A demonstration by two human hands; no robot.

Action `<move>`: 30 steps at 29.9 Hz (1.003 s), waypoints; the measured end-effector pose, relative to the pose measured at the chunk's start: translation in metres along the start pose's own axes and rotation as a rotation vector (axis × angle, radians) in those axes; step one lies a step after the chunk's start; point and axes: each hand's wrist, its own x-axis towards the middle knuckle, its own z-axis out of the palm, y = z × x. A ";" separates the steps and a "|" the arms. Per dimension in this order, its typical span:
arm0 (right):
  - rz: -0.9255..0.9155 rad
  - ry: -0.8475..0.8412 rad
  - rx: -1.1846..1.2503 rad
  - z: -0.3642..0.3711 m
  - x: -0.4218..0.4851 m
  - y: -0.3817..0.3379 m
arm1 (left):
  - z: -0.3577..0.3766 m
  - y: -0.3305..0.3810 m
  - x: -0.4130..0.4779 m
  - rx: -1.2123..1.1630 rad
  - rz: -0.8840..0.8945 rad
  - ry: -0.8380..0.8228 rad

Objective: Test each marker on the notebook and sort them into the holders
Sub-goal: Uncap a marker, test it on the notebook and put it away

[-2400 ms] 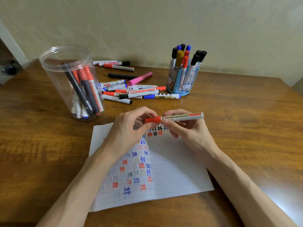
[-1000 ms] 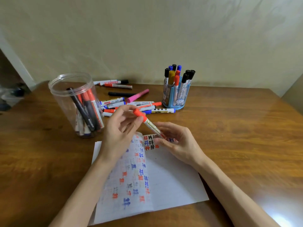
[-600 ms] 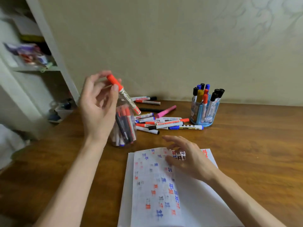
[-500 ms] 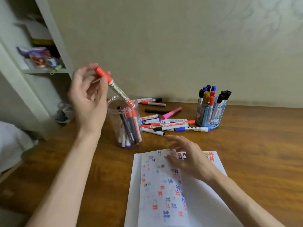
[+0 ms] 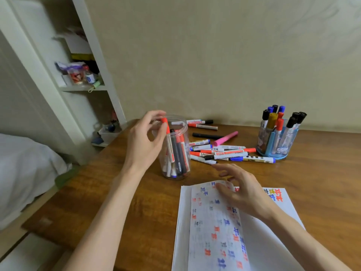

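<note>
The red-capped marker [image 5: 165, 126] stands nearly upright in the clear jar [image 5: 186, 132]. We see its white barrel through the plastic among the other red and black markers, and its cap pokes up at the rim. Our left hand [image 5: 145, 141] is raised beside the jar and curls round that cap, pinching it between the thumb and the fingertips. The jar stands on the wooden table [image 5: 322, 182], just beyond the top left corner of the notebook [image 5: 214, 222]. The notebook lies open in front of us, its page covered with small red, blue and black test marks. Our right hand [image 5: 241, 189] lies over the upper edge of the page, holding nothing, with the fingers spread and relaxed. The thumb is on the curled top of the sheet, but we cannot tell whether the fingers touch anything. Just past them lies a loose heap of markers [image 5: 222, 152] with red, blue and black caps. A pink marker [image 5: 225, 138] and a black marker [image 5: 207, 136] lie a little farther back, and two more are near the wall. To the right of the heap stands the blue holder [image 5: 272, 142], with black, blue, red and yellow caps sticking up out of it. Off the table's left edge we see white shelves [image 5: 84, 88] with small odds and ends on them, and lower down a white bed sheet [image 5: 23, 169].
</note>
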 end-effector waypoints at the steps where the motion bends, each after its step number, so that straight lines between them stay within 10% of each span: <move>1: 0.002 -0.004 0.002 0.000 0.001 0.000 | 0.001 -0.003 -0.002 0.019 -0.004 -0.016; 12: 0.021 -0.022 0.027 -0.009 -0.004 0.008 | 0.044 0.036 -0.045 -0.162 0.115 0.185; 30: 0.112 0.196 0.021 -0.039 -0.013 0.050 | 0.163 0.068 -0.093 -0.388 -0.276 -0.357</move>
